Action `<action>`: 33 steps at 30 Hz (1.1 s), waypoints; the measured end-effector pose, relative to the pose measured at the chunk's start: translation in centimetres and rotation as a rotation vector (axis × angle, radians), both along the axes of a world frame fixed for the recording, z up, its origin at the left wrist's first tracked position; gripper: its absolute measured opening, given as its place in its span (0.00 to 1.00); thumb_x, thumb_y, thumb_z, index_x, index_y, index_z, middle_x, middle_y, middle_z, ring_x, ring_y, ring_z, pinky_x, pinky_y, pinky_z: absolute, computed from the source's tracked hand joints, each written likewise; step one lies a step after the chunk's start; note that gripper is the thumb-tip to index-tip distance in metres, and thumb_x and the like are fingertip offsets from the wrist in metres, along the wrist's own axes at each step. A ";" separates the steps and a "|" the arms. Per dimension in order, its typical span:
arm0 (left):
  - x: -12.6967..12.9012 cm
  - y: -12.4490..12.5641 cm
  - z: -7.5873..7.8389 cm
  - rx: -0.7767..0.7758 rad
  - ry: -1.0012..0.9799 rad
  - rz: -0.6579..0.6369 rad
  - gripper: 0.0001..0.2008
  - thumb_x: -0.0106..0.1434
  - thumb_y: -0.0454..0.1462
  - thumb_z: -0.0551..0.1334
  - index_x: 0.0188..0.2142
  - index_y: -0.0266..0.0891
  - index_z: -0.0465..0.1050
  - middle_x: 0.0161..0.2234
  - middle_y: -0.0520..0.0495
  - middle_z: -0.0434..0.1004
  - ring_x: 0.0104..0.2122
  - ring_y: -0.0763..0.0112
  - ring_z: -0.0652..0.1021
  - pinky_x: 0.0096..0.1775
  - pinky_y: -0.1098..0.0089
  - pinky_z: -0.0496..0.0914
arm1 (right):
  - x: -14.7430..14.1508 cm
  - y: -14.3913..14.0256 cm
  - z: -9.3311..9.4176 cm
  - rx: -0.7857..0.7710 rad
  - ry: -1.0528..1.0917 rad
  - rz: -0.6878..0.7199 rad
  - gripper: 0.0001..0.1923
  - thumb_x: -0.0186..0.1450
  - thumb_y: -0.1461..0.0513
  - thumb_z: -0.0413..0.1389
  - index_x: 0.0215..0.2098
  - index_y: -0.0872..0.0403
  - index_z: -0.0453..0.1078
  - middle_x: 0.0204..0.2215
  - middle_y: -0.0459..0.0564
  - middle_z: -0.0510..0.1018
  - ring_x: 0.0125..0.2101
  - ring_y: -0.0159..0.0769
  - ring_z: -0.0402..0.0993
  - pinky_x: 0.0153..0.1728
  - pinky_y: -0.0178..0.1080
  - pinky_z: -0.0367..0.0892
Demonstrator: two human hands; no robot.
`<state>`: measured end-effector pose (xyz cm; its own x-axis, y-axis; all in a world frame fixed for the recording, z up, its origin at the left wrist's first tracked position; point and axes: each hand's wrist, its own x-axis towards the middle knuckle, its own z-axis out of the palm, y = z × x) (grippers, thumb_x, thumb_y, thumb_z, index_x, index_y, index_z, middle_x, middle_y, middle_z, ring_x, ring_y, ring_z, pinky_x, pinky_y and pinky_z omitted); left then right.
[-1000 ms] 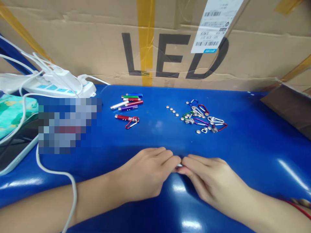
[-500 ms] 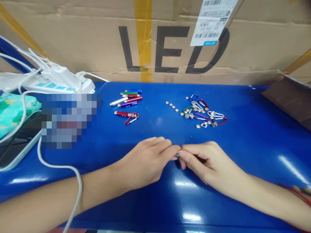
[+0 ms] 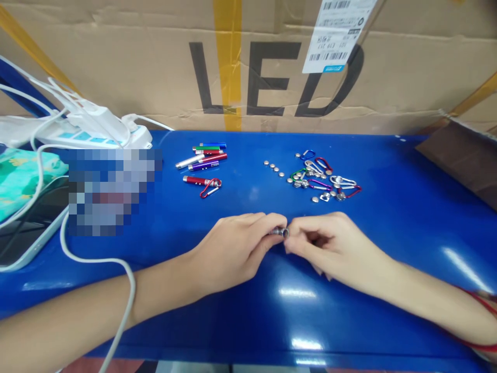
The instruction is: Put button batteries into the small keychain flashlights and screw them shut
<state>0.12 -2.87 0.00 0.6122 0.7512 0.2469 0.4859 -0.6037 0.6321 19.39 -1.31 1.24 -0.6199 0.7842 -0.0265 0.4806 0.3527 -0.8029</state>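
Note:
My left hand (image 3: 248,241) pinches a small metal tube (image 3: 278,231), and the tube's open round end points right. Most of the tube is hidden by the fingers. My right hand (image 3: 324,238) is closed right at that end, thumb and forefinger pressed together; what they hold, if anything, is hidden. Beyond the hands on the left lie several coloured penlights (image 3: 204,166), and a red penlight (image 3: 194,180) with a red carabiner clip (image 3: 210,188) is nearer. To the right is a loose cluster of carabiner clips (image 3: 320,185) and small silver caps (image 3: 275,169).
A big cardboard box (image 3: 155,62) stands along the back of the blue table (image 3: 240,202). At left are a power strip (image 3: 89,135), a phone (image 3: 34,233) and a blurred-out patch. A white cable (image 3: 130,290) lies across my left forearm.
Both hands have risen slightly. My left hand has turned so the tube's open end now shows between the fingers. The right fingertips have shifted slightly at that end.

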 end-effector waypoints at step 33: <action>-0.1 0.0 -0.3 0.336 0.252 -0.218 0.12 0.58 0.20 0.46 0.34 0.37 0.52 0.28 0.49 0.63 0.26 0.67 0.69 0.27 0.71 0.61 | 0.2 0.3 0.2 -0.233 0.010 0.078 0.14 0.64 0.59 0.50 0.24 0.58 0.69 0.14 0.40 0.64 0.09 0.22 0.62 0.09 0.25 0.56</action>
